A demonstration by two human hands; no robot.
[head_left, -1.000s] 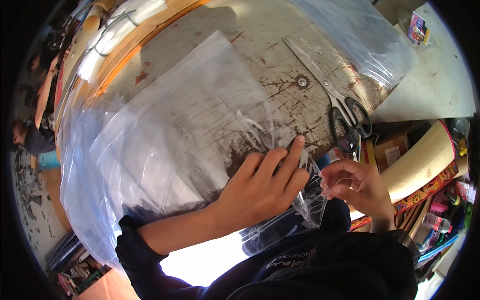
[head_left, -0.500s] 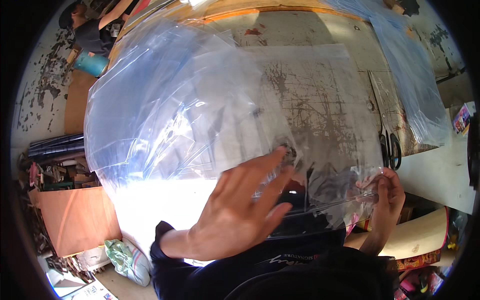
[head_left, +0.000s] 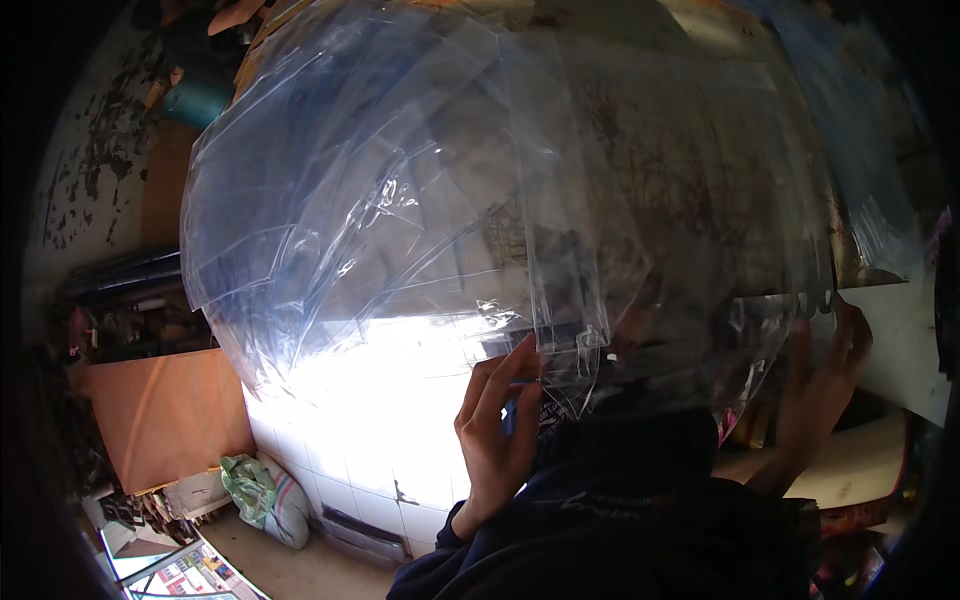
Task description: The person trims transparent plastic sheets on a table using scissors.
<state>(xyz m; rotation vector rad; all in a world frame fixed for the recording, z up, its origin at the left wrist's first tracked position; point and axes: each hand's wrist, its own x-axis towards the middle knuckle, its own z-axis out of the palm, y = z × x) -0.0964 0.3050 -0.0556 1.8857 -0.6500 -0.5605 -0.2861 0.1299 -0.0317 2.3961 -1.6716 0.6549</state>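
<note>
Clear plastic sheets [head_left: 330,190] lie overlapped in a fan over the left and middle of the worktop. A further clear plastic sheet [head_left: 690,170] spreads to the right, with the scratched surface showing through it. At the near edge of the sheets, my left hand [head_left: 497,425] is closed, thumb and forefinger at the film. My right hand [head_left: 825,370] is at the right edge of the same film, its fingers curled on that edge. Part of it shows only through the plastic and in shadow.
Bluish plastic film [head_left: 860,150] hangs down at the far right beside a white surface [head_left: 890,335]. On the left stand a brown board [head_left: 165,425], a teal container [head_left: 195,98] and dark rolls [head_left: 125,275]. A green and white sack [head_left: 270,495] rests on the floor.
My left hand has gone from lying spread on the film to pinching its near edge. My right hand and the film's right edge have shifted right, now covering the scissors. The view is darker.
</note>
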